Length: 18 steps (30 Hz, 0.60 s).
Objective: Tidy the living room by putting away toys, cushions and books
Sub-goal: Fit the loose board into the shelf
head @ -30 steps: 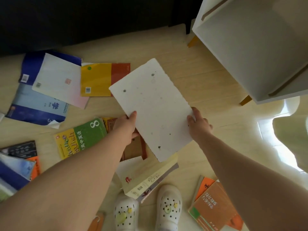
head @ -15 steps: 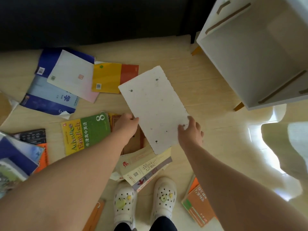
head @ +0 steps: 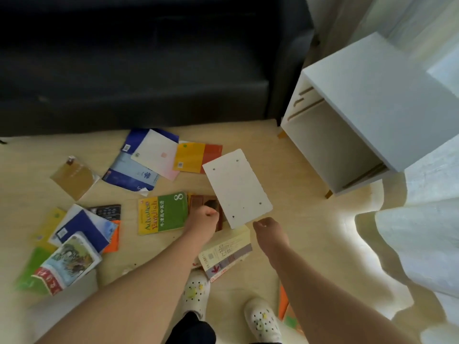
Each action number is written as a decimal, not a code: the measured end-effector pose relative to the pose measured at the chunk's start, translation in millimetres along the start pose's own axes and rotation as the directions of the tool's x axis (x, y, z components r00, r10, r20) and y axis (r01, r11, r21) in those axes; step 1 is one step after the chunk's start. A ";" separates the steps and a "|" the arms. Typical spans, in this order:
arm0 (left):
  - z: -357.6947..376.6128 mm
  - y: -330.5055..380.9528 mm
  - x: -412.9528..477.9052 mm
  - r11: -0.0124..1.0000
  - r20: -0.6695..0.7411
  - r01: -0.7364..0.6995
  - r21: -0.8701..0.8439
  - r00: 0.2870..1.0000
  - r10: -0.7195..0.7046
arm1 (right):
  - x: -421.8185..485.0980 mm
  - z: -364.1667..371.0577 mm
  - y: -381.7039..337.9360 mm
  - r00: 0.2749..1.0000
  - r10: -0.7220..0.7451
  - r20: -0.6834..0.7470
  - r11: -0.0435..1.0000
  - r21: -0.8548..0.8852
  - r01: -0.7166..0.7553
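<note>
The white, speckled rectangular board [head: 237, 188] hangs tilted at the centre of the frame, above the pale wooden floor [head: 298, 157] and the books scattered over it. Its far corner points toward the yellow and red book [head: 196, 157] and its near short edge points toward us.

Our left hand [head: 202, 218] sits just left of the board's lower-left edge with the fingers curled in. Our right hand [head: 269, 229] sits just below its lower-right corner, also curled. Neither hand plainly overlaps the board, and a thin gap seems to show at each. We cannot tell whether either hand has hold of it.

We judge the step in hand to be carrying this board to the white cabinet with the open compartment [head: 330, 155] at the right of the frame. To do that well, we should first take a sure hold: a thumb on top and fingers beneath at both near corners, so the board cannot swing or drop. Then we should turn it edge-first toward the opening and slide it in flat, clear of the cabinet wall.

Our footing needs care too. The pale yellow paperback [head: 226, 247] lies just ahead of our white perforated clogs [head: 196, 291]. The green and yellow English textbook [head: 162, 214] lies beside the left hand. The black sofa [head: 149, 58] fills the top of the frame and plays no part in this move.
</note>
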<state>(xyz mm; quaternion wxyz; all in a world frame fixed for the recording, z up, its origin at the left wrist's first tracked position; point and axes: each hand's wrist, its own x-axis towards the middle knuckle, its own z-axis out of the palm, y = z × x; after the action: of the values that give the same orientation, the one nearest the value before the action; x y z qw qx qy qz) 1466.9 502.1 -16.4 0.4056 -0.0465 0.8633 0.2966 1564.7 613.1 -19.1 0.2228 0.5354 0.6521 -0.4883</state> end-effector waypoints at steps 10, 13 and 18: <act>12.2 -4.5 -122.4 0.983 -0.152 0.003 -0.184 0.988 -0.031 | -81.4 -50.8 9.0 0.978 -0.159 0.131 0.981 -0.089 0.172; -4.0 -15.2 -138.4 0.977 -0.223 -0.005 -0.211 0.974 -0.043 | -98.9 -37.4 -0.5 0.961 -0.208 0.184 0.970 -0.090 0.227; -25.2 -25.2 -155.4 0.955 -0.286 -0.034 -0.295 0.957 -0.054 | -129.0 -20.8 -17.1 0.950 -0.251 0.186 0.949 -0.146 0.279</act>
<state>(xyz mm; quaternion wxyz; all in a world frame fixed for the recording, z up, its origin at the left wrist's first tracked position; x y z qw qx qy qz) 1561.6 442.7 97.2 0.2644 -0.1544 0.8590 0.4104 1596.1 570.2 101.5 0.2533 0.3792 0.7370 -0.4988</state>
